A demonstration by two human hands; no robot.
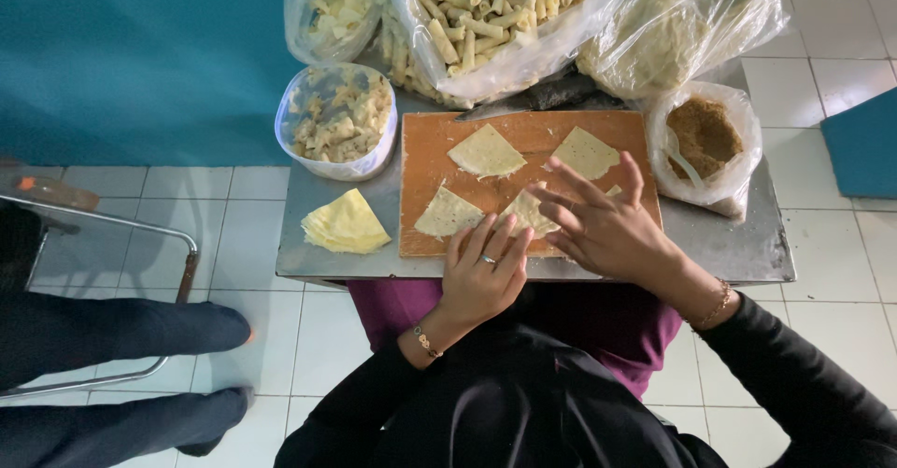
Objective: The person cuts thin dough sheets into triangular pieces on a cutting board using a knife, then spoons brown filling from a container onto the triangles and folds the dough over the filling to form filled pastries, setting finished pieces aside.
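Observation:
Several pale triangular wrapper sheets lie on an orange cutting board (533, 134) on a small metal table (738, 244). My left hand (481, 276), with a ring and a bracelet, rests flat at the board's near edge, its fingertips touching the near-middle sheet (525, 211). My right hand (607, 225) hovers with spread fingers over the near right of the board, beside that same sheet. Another sheet (447, 214) lies to the left, and two more sheets (486, 152) (586, 152) lie farther back. Neither hand grips anything.
A stack of folded yellow wrappers (344, 225) sits left of the board. Behind are a tub of filling (338, 122), bags of rolled sticks (491, 20), a bag of wrappers (677, 29) and a bag of brown crumbs (705, 136). Another person's legs (112, 356) and a chair frame are at left.

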